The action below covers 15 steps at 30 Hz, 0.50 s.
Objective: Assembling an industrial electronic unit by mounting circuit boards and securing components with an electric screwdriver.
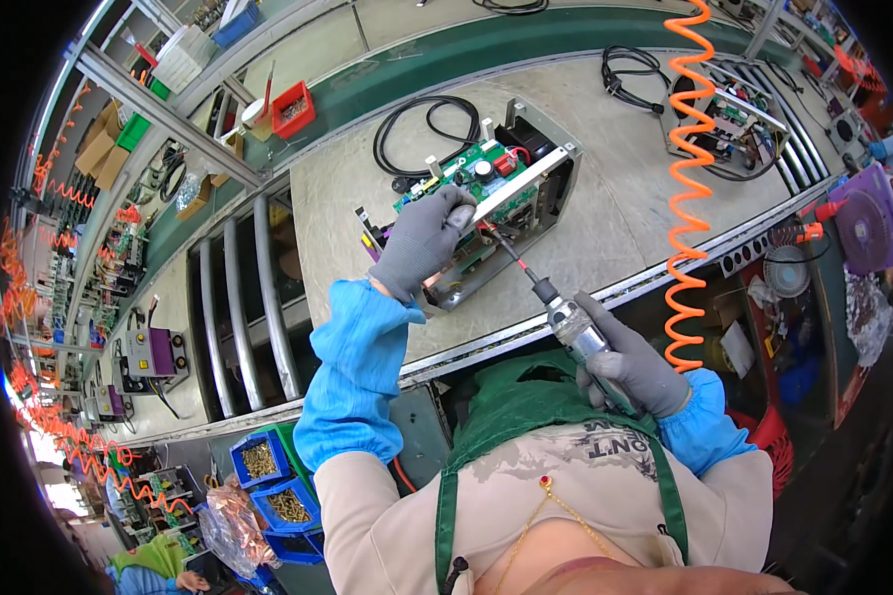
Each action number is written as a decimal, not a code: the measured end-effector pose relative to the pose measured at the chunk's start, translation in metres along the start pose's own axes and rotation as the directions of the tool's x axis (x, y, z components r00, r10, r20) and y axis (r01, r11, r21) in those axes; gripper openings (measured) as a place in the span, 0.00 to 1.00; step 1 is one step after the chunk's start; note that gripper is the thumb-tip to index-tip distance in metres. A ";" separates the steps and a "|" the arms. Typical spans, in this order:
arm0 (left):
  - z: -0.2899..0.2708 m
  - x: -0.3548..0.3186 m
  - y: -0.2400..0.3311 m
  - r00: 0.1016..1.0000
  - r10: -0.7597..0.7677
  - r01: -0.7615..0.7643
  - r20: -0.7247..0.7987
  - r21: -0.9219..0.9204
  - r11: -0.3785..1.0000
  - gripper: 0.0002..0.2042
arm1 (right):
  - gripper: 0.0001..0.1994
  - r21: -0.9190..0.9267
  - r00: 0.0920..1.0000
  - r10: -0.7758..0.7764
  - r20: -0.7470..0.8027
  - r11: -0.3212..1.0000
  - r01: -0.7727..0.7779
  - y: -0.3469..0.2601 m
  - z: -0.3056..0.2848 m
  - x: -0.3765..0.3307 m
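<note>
Right grip [627,363] near orange coiled hose [693,96]

Dark lettering [620,446] stands on the beige shirt [496,496].

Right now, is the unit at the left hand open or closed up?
Open: the unit has no cover over its green circuit board, whose components show, though the left hand hides part of it.

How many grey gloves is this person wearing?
2: one on the left hand, at the green circuit board, and one on the right hand, wrapped around the power screwdriver. Both are in plain view.
</note>
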<state>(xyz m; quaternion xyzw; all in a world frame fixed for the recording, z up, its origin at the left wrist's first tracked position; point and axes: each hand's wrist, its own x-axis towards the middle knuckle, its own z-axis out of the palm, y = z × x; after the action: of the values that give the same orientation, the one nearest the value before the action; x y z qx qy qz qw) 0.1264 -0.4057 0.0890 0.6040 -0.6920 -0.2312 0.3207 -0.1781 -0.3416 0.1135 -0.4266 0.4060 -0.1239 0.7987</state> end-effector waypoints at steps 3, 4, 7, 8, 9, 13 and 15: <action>0.000 -0.001 -0.002 1.000 -0.023 0.023 0.003 -0.017 1.000 0.07 | 0.42 0.095 1.000 -0.011 0.024 0.995 0.009 0.005 -0.003 0.002; 0.000 -0.002 -0.002 1.000 -0.020 0.020 0.004 -0.015 1.000 0.07 | 0.42 0.217 0.998 -0.006 0.062 0.976 -0.007 0.007 -0.004 0.003; 0.000 -0.003 -0.003 1.000 -0.010 0.010 0.007 -0.046 0.999 0.07 | 0.43 0.501 0.993 -0.077 0.090 0.865 0.022 0.017 -0.003 0.004; 0.000 -0.003 -0.003 1.000 -0.006 0.006 0.005 -0.053 0.999 0.07 | 0.43 0.502 0.993 -0.080 0.089 0.864 0.025 0.013 0.000 0.004; -0.001 -0.003 -0.003 1.000 0.000 0.001 0.010 -0.061 0.998 0.07 | 0.43 0.135 0.999 -0.053 0.013 0.990 0.051 0.005 0.005 0.001; -0.003 -0.001 0.004 0.997 -0.059 0.061 0.043 -0.040 0.997 0.07 | 0.43 -0.707 0.936 -0.349 -0.053 0.675 0.212 0.026 0.002 0.013; -0.001 -0.003 0.004 0.994 -0.100 0.101 0.034 -0.050 0.994 0.07 | 0.43 -0.715 0.885 -0.465 0.000 0.619 0.325 0.033 0.004 0.019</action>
<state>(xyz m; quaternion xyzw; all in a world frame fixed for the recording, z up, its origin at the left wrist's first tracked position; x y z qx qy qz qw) 0.1243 -0.4022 0.0920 0.6258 -0.6594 -0.2746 0.3133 -0.1677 -0.3295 0.0781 -0.7606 0.3900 -0.1738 0.4891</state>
